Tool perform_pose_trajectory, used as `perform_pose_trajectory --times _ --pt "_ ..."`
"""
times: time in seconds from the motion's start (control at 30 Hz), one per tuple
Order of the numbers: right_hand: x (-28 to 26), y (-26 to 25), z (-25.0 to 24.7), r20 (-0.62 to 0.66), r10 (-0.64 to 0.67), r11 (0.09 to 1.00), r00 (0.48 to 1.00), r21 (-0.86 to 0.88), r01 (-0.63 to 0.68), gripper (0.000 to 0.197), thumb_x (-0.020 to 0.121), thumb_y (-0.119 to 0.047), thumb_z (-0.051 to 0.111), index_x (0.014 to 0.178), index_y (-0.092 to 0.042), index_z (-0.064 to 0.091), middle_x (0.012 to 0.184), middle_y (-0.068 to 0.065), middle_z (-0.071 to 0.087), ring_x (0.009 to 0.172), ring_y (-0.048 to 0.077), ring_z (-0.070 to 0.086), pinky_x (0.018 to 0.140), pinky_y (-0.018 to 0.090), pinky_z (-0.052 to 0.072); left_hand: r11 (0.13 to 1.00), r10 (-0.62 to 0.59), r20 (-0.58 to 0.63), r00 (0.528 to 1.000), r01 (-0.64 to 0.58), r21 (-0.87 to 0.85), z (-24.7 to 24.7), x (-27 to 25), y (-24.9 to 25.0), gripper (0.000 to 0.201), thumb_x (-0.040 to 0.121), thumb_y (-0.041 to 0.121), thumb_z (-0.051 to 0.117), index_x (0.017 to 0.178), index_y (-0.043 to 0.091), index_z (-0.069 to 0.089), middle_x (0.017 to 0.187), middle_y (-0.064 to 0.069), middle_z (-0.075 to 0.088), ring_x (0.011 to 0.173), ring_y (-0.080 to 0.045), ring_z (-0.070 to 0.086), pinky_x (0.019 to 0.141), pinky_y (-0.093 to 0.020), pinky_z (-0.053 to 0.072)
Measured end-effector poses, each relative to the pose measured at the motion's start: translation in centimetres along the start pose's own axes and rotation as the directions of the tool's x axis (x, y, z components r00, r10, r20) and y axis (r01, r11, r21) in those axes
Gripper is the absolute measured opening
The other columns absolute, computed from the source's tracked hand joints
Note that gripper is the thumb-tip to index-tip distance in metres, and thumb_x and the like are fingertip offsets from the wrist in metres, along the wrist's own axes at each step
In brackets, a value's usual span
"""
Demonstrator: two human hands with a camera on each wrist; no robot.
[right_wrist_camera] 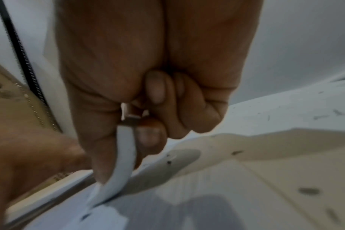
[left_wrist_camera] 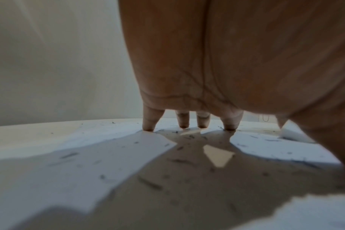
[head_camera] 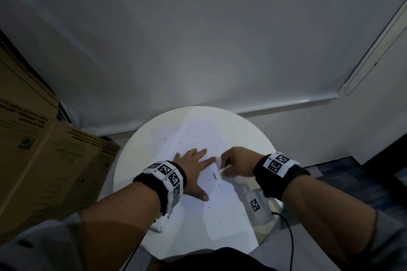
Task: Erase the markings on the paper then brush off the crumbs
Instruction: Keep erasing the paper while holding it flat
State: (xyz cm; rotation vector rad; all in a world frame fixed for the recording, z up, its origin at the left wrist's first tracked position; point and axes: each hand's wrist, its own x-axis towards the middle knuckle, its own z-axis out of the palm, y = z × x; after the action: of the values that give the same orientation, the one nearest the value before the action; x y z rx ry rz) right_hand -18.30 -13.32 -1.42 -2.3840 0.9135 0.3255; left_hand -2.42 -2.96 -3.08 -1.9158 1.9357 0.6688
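Observation:
A white sheet of paper [head_camera: 193, 132] lies on a round white table [head_camera: 130, 160]. Dark eraser crumbs [head_camera: 191, 145] are scattered over the sheet and the table; more crumbs [left_wrist_camera: 148, 182] show in the left wrist view. My left hand [head_camera: 196, 167] lies flat on the paper, and its spread fingers [left_wrist_camera: 202, 121] press down on it. Just to its right, my right hand [head_camera: 233, 163] pinches a thin white eraser [right_wrist_camera: 124, 155] between thumb and forefinger. The eraser's lower end bends against the paper [right_wrist_camera: 187, 210]. The marking under the eraser is hidden.
A large cardboard box [head_camera: 33, 138] stands close on the left of the table. A white block with a black-and-white tag [head_camera: 255, 204] lies on the table's right side under my right wrist, with a black cable [head_camera: 290, 237] hanging off it. A wall stands behind the table.

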Motion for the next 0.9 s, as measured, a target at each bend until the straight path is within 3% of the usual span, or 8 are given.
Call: perform_pose_trajectory --times 0.1,0.27,0.37,0.43,0.57,0.73,0.87,0.9 --pt "0.5 0.2 -0.6 -0.112 0.056 0.998 0.992 -0.037 -0.060 0.023 0.084 -0.028 0.067 0.099 -0.010 0.064 0.099 0.005 0.064 0.086 0.018 0.053 0.072 0.026 0.041 1.000 -0.006 0.003 1.000 0.006 -0.002 -0.1 0.0 0.0 0.115 0.076 0.065 0.069 0.153 0.038 -0.012 0.161 0.005 -0.020 0.149 -0.022 -0.016 0.119 -0.057 0.003" --pt "-0.2 -0.6 0.8 0.078 -0.070 0.998 0.995 0.017 0.069 0.010 0.081 -0.024 0.069 0.083 -0.018 0.061 0.082 0.000 0.061 0.076 0.016 0.054 0.068 0.024 0.040 1.000 -0.007 -0.004 1.000 0.007 -0.006 0.0 0.1 0.1 0.117 0.074 0.065 0.070 0.153 0.037 -0.012 0.162 0.006 -0.019 0.149 -0.022 -0.014 0.119 -0.057 0.003" --pt "0.5 -0.2 0.0 -0.070 0.008 0.999 0.998 -0.047 -0.011 0.020 0.084 -0.029 0.067 0.096 -0.013 0.065 0.093 0.003 0.063 0.086 0.019 0.056 0.072 0.025 0.039 1.000 -0.010 0.000 1.000 0.010 -0.002 -0.1 0.0 0.1 0.117 0.075 0.065 0.070 0.153 0.037 -0.013 0.162 0.006 -0.020 0.149 -0.021 -0.014 0.119 -0.056 0.003" --pt "0.5 -0.1 -0.1 -0.121 0.027 0.999 0.992 -0.027 -0.031 0.023 0.084 -0.030 0.066 0.097 -0.011 0.065 0.095 0.004 0.063 0.085 0.018 0.054 0.070 0.025 0.038 1.000 -0.013 0.000 1.000 0.013 -0.004 -0.1 0.0 0.2 0.117 0.075 0.064 0.070 0.153 0.037 -0.013 0.162 0.006 -0.020 0.149 -0.021 -0.015 0.119 -0.056 0.003" --pt "-0.5 -0.4 1.2 0.071 -0.056 0.995 0.996 0.092 0.050 0.019 0.078 -0.035 0.074 0.077 -0.019 0.064 0.074 -0.005 0.059 0.069 0.012 0.052 0.064 0.022 0.040 1.000 -0.011 0.000 1.000 0.011 -0.008 0.0 0.0 0.2 0.117 0.075 0.065 0.070 0.153 0.036 -0.013 0.161 0.006 -0.020 0.149 -0.021 -0.015 0.119 -0.056 0.003" --pt "-0.8 0.6 0.5 -0.119 -0.001 1.000 0.993 -0.024 -0.002 0.017 0.081 -0.027 0.069 0.092 -0.015 0.066 0.087 -0.002 0.058 0.081 0.015 0.053 0.069 0.024 0.037 1.000 -0.016 0.005 1.000 0.016 -0.018 0.1 -0.3 0.4 0.117 0.076 0.066 0.068 0.153 0.035 -0.015 0.160 0.007 -0.023 0.148 -0.019 -0.019 0.119 -0.057 0.001" --pt "-1.8 -0.2 1.3 0.079 -0.088 0.996 0.993 -0.003 0.089 0.010 0.078 -0.025 0.071 0.079 -0.021 0.062 0.081 -0.002 0.060 0.075 0.014 0.053 0.072 0.028 0.044 0.999 -0.012 -0.001 1.000 0.012 -0.036 0.1 -0.3 0.4 0.117 0.075 0.066 0.068 0.152 0.036 -0.015 0.160 0.008 -0.023 0.148 -0.019 -0.020 0.118 -0.056 -0.001" --pt "-1.9 -0.3 1.2 0.078 -0.085 0.996 0.993 -0.001 0.085 0.009 0.078 -0.024 0.072 0.081 -0.020 0.063 0.081 -0.002 0.060 0.075 0.014 0.053 0.072 0.028 0.044 0.999 -0.013 0.002 1.000 0.013 -0.037 0.1 -0.3 0.4 0.117 0.075 0.066 0.068 0.152 0.036 -0.015 0.160 0.008 -0.023 0.148 -0.019 -0.020 0.118 -0.057 -0.001"
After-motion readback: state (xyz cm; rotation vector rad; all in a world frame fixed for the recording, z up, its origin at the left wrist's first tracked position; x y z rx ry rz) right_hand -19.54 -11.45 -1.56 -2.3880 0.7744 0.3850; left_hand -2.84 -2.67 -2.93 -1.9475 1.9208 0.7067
